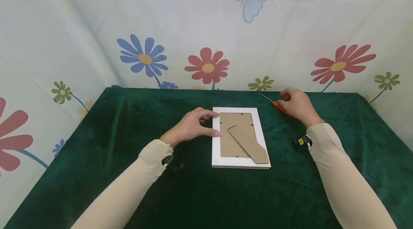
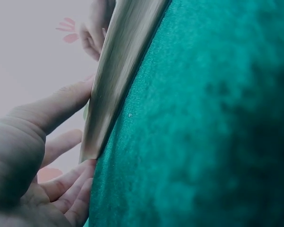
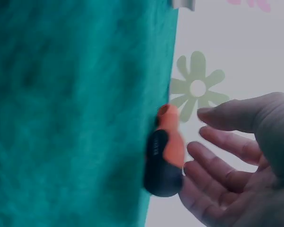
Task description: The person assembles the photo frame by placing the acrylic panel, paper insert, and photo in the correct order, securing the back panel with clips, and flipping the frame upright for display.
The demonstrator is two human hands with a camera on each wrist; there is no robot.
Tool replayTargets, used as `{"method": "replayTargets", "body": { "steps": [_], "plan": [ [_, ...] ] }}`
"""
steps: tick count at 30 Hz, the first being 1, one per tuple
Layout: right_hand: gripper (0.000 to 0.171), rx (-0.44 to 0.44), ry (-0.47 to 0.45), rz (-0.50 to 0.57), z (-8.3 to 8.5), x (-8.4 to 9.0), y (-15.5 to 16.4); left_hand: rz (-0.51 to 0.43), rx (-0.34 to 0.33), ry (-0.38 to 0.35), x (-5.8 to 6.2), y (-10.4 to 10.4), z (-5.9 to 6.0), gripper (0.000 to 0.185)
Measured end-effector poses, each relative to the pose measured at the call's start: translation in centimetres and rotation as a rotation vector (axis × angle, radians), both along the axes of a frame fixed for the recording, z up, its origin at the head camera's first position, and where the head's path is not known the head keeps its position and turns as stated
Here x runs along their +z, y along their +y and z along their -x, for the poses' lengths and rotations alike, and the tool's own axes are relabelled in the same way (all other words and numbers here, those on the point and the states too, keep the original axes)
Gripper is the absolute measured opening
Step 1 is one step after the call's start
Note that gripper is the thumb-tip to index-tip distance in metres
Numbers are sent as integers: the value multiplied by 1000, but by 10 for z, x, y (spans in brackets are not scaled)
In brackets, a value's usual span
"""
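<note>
A white photo frame (image 1: pixel 240 163) lies back side up on the green cloth, showing its brown backing board (image 1: pixel 227 146). The board's stand leg (image 1: pixel 250 144) slants toward the near right corner. My left hand (image 1: pixel 193 125) rests at the frame's left side, thumb and index fingertips on its border; in the left wrist view the thumb reaches straight over the wooden edge. Beyond the frame's far right corner lies an orange and black screwdriver (image 3: pixel 173 146). My right hand (image 1: pixel 298 105) is beside its handle, fingers loosely bent and spread, with none wrapped round it.
Dark green velvety cloth (image 1: pixel 180 196) covers the table. Behind it hangs a white backdrop (image 1: pixel 180 13) printed with flowers and a butterfly. Both wrists wear small black devices (image 1: pixel 167 160) over beige sleeves.
</note>
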State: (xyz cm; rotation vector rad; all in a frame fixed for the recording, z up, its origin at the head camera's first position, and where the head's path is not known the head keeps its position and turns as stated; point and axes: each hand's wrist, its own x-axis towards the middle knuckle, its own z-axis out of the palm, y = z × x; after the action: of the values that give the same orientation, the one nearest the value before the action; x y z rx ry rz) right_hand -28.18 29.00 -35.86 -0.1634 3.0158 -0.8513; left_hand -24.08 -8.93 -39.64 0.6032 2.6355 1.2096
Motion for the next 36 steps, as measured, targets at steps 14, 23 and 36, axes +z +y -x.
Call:
{"method": "replayTargets", "body": {
  "steps": [14, 23, 36],
  "plan": [
    [42, 161, -34, 126, -21, 9, -36, 43, 41, 52, 4, 3, -2, 82],
    [40, 243, -139, 120, -25, -5, -45, 93, 15, 72, 4, 4, -4, 78],
    [34, 298, -87, 82, -28, -6, -51, 59, 34, 143, 5, 5, -5, 56]
  ]
}}
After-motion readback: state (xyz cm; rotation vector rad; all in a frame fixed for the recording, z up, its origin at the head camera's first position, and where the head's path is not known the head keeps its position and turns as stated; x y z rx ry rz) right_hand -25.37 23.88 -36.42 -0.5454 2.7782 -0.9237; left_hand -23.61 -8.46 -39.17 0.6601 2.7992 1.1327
